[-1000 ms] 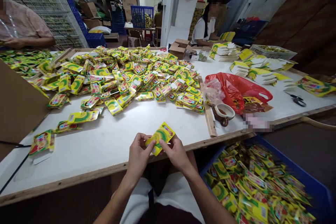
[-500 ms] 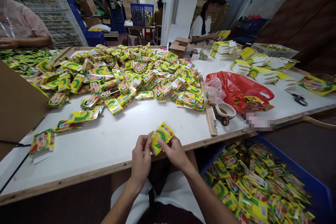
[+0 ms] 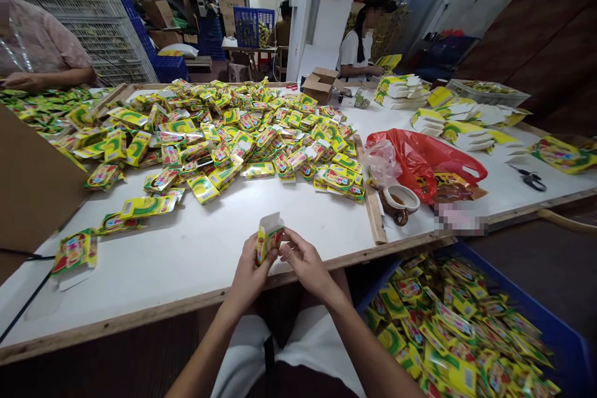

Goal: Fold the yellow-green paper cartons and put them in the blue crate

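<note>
Both my hands hold one small yellow-and-green carton (image 3: 269, 238) just above the near edge of the white table (image 3: 196, 249). The carton stands upright, puffed into a box shape, with its white top flap sticking up. My left hand (image 3: 249, 270) wraps its left side with thumb and fingers closed. My right hand (image 3: 303, 261) pinches its right side. A big heap of flat yellow cartons (image 3: 224, 130) covers the table's far half.
A blue crate (image 3: 461, 329) full of cartons sits low at my right. A red plastic bag (image 3: 420, 158), a small cup (image 3: 400, 198) and scissors (image 3: 527, 177) lie right of a wooden divider. Cardboard sheet (image 3: 32, 180) leans at left. Other people work at the far side.
The carton was flat between my fingers; now it is turned upright and opened into a box with its top flap raised. My hands moved slightly closer together.
</note>
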### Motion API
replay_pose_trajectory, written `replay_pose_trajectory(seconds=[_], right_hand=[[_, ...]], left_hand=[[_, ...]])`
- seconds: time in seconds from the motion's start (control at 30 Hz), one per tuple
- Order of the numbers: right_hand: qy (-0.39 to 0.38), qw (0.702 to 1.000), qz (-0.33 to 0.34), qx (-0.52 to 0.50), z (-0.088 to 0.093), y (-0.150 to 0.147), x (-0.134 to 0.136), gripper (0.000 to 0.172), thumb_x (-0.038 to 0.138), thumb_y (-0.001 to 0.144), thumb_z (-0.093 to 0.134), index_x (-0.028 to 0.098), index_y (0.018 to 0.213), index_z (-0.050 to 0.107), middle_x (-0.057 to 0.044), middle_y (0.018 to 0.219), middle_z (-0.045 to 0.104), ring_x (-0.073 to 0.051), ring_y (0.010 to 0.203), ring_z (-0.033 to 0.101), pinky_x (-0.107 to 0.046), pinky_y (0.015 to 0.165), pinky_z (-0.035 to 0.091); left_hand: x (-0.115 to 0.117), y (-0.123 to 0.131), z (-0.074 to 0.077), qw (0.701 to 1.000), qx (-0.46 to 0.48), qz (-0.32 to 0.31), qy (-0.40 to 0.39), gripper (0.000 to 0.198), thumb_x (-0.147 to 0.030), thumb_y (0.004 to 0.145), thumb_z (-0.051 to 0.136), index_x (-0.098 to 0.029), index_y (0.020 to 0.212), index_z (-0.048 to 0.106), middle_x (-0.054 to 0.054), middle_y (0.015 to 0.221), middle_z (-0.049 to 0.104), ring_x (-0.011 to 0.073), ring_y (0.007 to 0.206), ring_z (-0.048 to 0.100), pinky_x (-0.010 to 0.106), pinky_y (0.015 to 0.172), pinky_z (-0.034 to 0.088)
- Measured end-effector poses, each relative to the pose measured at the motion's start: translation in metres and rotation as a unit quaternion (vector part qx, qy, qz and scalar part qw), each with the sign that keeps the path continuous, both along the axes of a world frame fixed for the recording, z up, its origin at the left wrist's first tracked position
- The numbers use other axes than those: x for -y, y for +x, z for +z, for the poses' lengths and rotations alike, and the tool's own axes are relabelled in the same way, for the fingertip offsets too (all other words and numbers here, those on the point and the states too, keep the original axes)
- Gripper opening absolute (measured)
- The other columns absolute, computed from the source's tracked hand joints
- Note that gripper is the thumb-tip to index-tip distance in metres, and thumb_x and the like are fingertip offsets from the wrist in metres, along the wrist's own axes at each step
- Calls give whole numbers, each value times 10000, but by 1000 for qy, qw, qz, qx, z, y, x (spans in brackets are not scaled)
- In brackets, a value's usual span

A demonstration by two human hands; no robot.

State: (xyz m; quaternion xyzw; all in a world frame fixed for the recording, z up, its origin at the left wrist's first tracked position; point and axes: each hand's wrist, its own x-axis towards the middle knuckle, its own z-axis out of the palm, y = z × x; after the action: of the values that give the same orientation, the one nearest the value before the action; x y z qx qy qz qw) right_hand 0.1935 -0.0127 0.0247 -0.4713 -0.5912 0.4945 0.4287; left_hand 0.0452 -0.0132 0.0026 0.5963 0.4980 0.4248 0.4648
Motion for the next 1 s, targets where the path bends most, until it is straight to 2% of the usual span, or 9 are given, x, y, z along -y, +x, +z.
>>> replay_pose_trajectory(seconds=[0.1, 0.2, 0.3, 0.5, 0.6, 0.67, 0.77, 0.9, 1.0], right_hand=[[25, 998, -41, 47, -7, -1, -4, 258, 279, 848, 553, 204, 1094, 575, -48, 970, 654, -171, 844, 595, -292, 752, 473], [29, 996, -83, 20, -19, -3, -8, 326, 228, 816, 574, 215, 1126, 475, -20, 892, 644, -151, 763, 592, -276, 710, 469], [48, 994, -95, 1, -27, -3, -11, 362, 217, 822, 562, 231, 1151, 413, 2, 863, 615, -131, 698, 582, -262, 684, 469], [66, 996, 0, 61, -24, 0, -25, 148, 222, 866, 493, 211, 981, 585, -10, 862, 642, -146, 764, 591, -262, 709, 462], [96, 992, -12, 76, -23, -3, -35, 127, 229, 866, 497, 198, 827, 614, -18, 834, 637, -158, 792, 588, -270, 723, 456], [100, 993, -38, 51, -23, -5, -39, 102, 222, 852, 524, 205, 902, 611, -15, 844, 633, -154, 786, 595, -266, 709, 463], [85, 995, -42, 10, -24, -6, -40, 236, 213, 846, 543, 220, 1080, 578, -12, 869, 649, -148, 784, 614, -263, 703, 479], [105, 994, -9, 34, -19, -4, -33, 123, 242, 847, 568, 198, 892, 673, -40, 915, 683, -170, 881, 620, -276, 762, 476], [115, 992, -17, 38, -15, -4, -30, 129, 247, 839, 584, 188, 891, 687, -46, 906, 690, -167, 844, 622, -278, 751, 481]], left_hand=[[-9, -8, 1, 998, 22, -33, -42, 240, -331, 803, 583, -177, 987, 586, 71, 983, 631, 210, 929, 587, 331, 833, 461], [-10, -10, 1, 990, 99, -39, -93, 470, -290, 782, 601, -210, 1199, 398, 41, 934, 648, 184, 845, 619, 309, 750, 493], [-6, -10, 1, 991, 115, 3, -68, 575, -270, 813, 559, -268, 1289, 237, 31, 997, 621, 158, 836, 632, 304, 752, 504], [-10, -22, -2, 994, 62, -63, -71, 308, -292, 826, 550, -213, 1121, 510, 52, 976, 649, 171, 808, 641, 279, 700, 513], [-17, -24, -3, 994, 81, -36, -65, 247, -319, 821, 570, -183, 1027, 571, 61, 957, 663, 187, 855, 643, 293, 744, 517], [-20, -22, -3, 989, 131, -18, -69, 360, -312, 807, 594, -215, 1145, 516, 62, 1042, 649, 184, 890, 647, 312, 773, 524], [-21, -19, -3, 982, 172, -7, -76, 487, -305, 786, 623, -248, 1238, 450, 64, 1110, 630, 181, 904, 652, 330, 787, 534], [-17, -17, -1, 994, 103, 5, -34, 247, -332, 815, 588, -179, 1003, 628, 81, 1075, 647, 208, 990, 619, 325, 842, 511], [-13, -14, 2, 997, 59, 43, 11, 214, -329, 825, 575, -178, 953, 656, 74, 1033, 662, 200, 983, 610, 320, 867, 490]])
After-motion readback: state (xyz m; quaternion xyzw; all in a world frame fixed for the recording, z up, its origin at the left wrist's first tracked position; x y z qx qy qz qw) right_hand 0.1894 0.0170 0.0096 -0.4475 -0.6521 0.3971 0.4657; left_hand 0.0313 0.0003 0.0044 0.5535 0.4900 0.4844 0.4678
